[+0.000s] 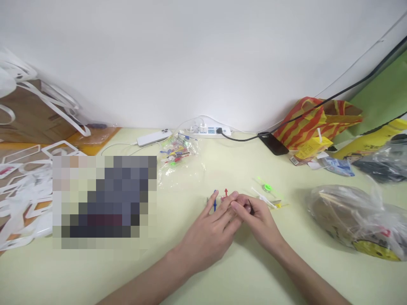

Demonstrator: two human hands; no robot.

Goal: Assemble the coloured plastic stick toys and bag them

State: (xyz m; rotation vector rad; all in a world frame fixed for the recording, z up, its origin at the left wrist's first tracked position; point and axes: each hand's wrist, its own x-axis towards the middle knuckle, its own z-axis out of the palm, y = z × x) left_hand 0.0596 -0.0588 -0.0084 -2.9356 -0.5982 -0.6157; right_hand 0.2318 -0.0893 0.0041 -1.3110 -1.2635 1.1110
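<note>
Here, thin dark stick between right hand fingers.

No legible text or labels

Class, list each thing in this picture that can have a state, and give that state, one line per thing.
left hand: on the table, fingers touching the right hand
right hand: pinching a thin dark piece
clear bag of coloured pieces: lying open
power strip: plugs inserted
black phone: screen dark, lying flat
striped bag: crumpled, open
</note>
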